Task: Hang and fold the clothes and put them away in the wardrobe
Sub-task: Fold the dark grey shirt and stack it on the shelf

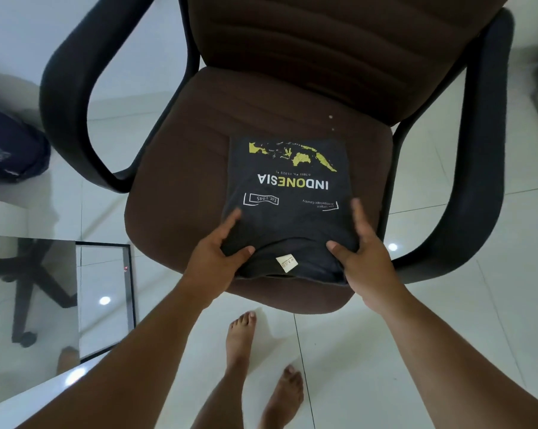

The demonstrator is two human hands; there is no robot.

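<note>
A folded dark T-shirt with a yellow map print and the word INDONESIA lies on the brown seat of an office chair. A small white label shows at its near edge. My left hand grips the shirt's near left corner, thumb on top and forefinger stretched along the side. My right hand grips the near right corner the same way, thumb pressed onto the cloth.
The chair has black armrests on both sides and a padded backrest. A dark bundle of cloth lies on the floor at the left. A glass-topped table stands at the lower left. My bare feet stand on white tiles.
</note>
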